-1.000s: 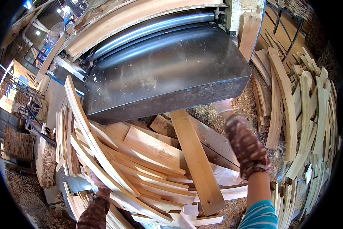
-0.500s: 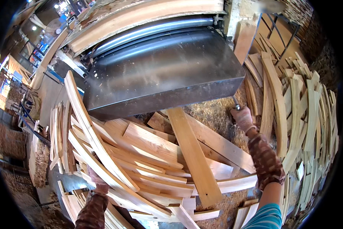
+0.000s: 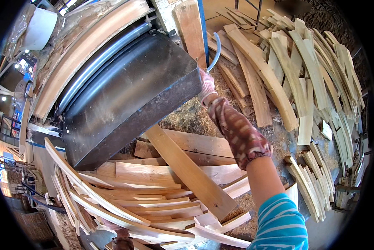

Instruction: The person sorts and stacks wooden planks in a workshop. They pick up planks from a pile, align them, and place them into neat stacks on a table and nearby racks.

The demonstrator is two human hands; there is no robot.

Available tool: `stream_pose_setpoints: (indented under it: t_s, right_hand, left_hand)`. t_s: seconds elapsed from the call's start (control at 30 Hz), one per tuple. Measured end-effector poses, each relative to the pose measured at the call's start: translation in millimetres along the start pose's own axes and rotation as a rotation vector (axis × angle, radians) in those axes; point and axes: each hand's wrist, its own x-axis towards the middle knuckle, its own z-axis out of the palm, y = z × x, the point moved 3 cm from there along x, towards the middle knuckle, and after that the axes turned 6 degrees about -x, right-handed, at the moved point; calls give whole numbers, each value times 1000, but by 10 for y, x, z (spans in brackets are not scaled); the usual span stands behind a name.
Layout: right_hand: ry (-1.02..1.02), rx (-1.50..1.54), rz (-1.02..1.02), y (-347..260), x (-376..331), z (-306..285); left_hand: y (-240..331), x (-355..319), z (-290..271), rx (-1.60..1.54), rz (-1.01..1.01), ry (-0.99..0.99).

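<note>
A pink-and-white glove covers my right hand [image 3: 206, 84], which is at the right corner of a dark metal machine bed [image 3: 128, 91]. Its fingers look closed at the lower end of a pale blue-grey curved handle [image 3: 215, 52], though the bed's corner hides part of them. My left hand [image 3: 117, 228] is low, mostly hidden behind long curved wooden strips [image 3: 91, 200], so its grip does not show. From under the bed's front edge slants a flat wooden board [image 3: 191, 173], lying across a heap of cut boards [image 3: 153, 189].
Behind the bed runs a shiny steel roller [image 3: 103, 62] under a thick wooden beam [image 3: 89, 52]. A large pile of curved wood pieces [image 3: 287, 71] lies to the right, with a smaller stack [image 3: 310, 181] nearer me. Sawdust [image 3: 187, 114] covers the floor beside the bed.
My view has swung right, so the bed sits farther left and tilted. My right hand has risen to the bed's corner, and the curved handle now shows above it. My left hand is lower in view.
</note>
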Motion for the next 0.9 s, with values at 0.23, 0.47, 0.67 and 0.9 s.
stream_pose_setpoints:
  t_s: [0.23,0.47,0.67,0.9]
  right_hand:
    - [160,-385,25,-138,-469,365]
    - [87,-535,349,-108,-1370,181]
    - [-230,-571,610,-743,-2285,-154]
    - [-127,-879,560,-976,-1565,-492]
  left_hand:
    - [1,-194,-151,-23,-134,45]
    - [-535,-280,-181,-134,-210,60]
    - [-26,-44,30,-231,-314,131]
    - [472,102,141,-581,-407,138]
